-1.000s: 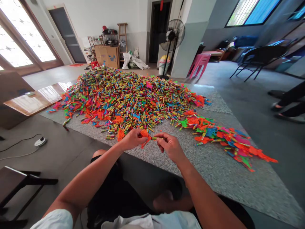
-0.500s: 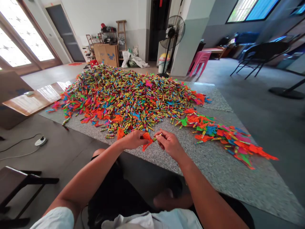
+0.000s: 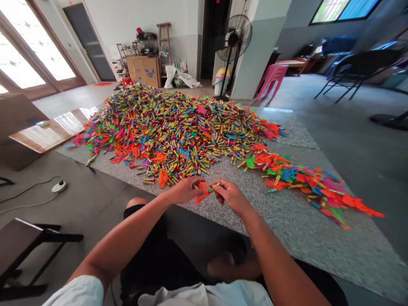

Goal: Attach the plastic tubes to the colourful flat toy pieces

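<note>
In front of me, near the front edge of the granite-patterned slab, my left hand [image 3: 186, 190] pinches a flat orange plastic piece [image 3: 202, 196] between thumb and fingers. My right hand [image 3: 232, 196] grips a small yellow-green printed tube [image 3: 211, 189], which meets the orange piece at its right side. Whether the two are joined is too small to tell. Beyond both hands rises a large heap of small printed tubes [image 3: 178, 127], with orange, green, pink and blue plastic pieces mixed in. To the right lies a strip of coloured plastic pieces with tubes [image 3: 293, 174].
A glossy wooden board [image 3: 47, 134] adjoins the slab [image 3: 287, 225] on the left, beside a cardboard box [image 3: 19, 119]. A dark stool [image 3: 22, 242] and a power socket [image 3: 59, 186] are on the left floor. Behind the heap stand a fan [image 3: 234, 38] and pink stools [image 3: 272, 78].
The view has shifted slightly, so the scene sits a little differently. My left fingers have loosened somewhat around the orange piece, while my right hand keeps hold of the tube.
</note>
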`<state>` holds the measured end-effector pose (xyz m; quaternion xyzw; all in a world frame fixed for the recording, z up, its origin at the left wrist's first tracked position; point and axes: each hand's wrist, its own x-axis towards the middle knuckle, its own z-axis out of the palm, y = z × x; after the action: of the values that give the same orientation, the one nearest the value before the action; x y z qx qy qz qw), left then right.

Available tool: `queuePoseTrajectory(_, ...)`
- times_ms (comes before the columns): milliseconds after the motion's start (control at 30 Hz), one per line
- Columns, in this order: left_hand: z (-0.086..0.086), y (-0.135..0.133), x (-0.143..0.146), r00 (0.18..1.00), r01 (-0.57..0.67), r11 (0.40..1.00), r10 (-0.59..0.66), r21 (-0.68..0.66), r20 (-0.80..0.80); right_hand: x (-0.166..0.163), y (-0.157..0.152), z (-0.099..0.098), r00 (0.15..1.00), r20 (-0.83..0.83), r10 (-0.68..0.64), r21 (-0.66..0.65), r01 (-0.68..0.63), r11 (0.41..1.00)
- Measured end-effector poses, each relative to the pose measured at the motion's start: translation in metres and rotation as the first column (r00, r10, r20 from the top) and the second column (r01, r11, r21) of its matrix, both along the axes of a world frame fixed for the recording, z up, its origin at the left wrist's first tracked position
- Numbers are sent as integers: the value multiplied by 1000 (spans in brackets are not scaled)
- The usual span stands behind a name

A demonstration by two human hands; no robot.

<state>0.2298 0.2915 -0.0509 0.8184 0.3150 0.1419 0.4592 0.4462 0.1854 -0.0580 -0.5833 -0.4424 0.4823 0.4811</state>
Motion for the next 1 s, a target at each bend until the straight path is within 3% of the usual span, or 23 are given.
queuePoseTrajectory(67, -10, 14, -21, 979, -191, 978, 196, 84, -62, 30, 0, -12, 974, 46, -220, -60, 223, 973)
queuePoseTrajectory(100, -14, 23, -35, 944, -290, 945, 308, 151, -117, 48, 0, -18, 918, 33, -395, -71, 396, 915)
queuePoseTrajectory(167, -19, 40, -66, 819, -447, 844, 520, 297, -243, 81, 2, -29, 722, -127, -680, -103, 672, 733)
queuePoseTrajectory(200, -21, 47, -80, 741, -499, 791, 601, 355, -299, 92, 4, -34, 638, -219, -738, -132, 730, 671)
queuePoseTrajectory(233, -24, 53, -92, 672, -531, 751, 655, 392, -345, 96, 6, -38, 590, -290, -754, -166, 744, 647)
queuePoseTrajectory(267, -28, 58, -101, 622, -549, 728, 684, 411, -380, 93, 9, -41, 592, -321, -739, -187, 726, 662)
queuePoseTrajectory(333, -38, 64, -110, 586, -547, 722, 691, 422, -423, 64, 16, -47, 733, -246, -635, -174, 611, 772)
queuePoseTrajectory(400, -49, 67, -109, 598, -527, 738, 675, 422, -433, 17, 25, -52, 926, 13, -377, -100, 376, 921)
queuePoseTrajectory(433, -53, 68, -106, 608, -524, 741, 671, 420, -424, -8, 30, -54, 960, 194, -200, -49, 213, 976)
queuePoseTrajectory(467, -57, 69, -104, 619, -530, 738, 673, 417, -404, -32, 36, -55, 920, 388, -44, 0, 48, 999)
queuePoseTrajectory(500, -58, 70, -101, 629, -548, 729, 682, 410, -373, -52, 41, -55, 821, 565, 82, 7, -104, 995)
queuePoseTrajectory(567, -58, 71, -98, 651, -606, 705, 706, 369, -278, -78, 52, -54, 552, 807, 212, -54, -289, 956)
queuePoseTrajectory(633, -53, 71, -98, 686, -675, 700, 712, 234, -149, -88, 61, -53, 338, 902, 268, -159, -317, 935)
queuePoseTrajectory(667, -50, 70, -99, 705, -697, 708, 705, 114, -76, -88, 65, -52, 271, 919, 287, -199, -309, 930)
queuePoseTrajectory(733, -42, 65, -101, 734, -657, 733, 675, -176, 75, -83, 68, -52, 226, 927, 299, -233, -279, 932)
queuePoseTrajectory(800, -36, 57, -100, 734, -552, 738, 651, -388, 193, -78, 66, -52, 333, 905, 267, -200, -220, 955)
queuePoseTrajectory(867, -30, 47, -95, 729, -470, 741, 632, -479, 262, -75, 61, -48, 570, 805, 163, -89, -156, 984)
queuePoseTrajectory(933, -24, 36, -86, 737, -389, 749, 603, -537, 307, -75, 54, -41, 813, 580, 52, 64, -109, 992)
queuePoseTrajectory(1000, -18, 26, -73, 744, -302, 751, 571, -587, 347, -77, 46, -31, 951, 310, 10, 175, -68, 982)
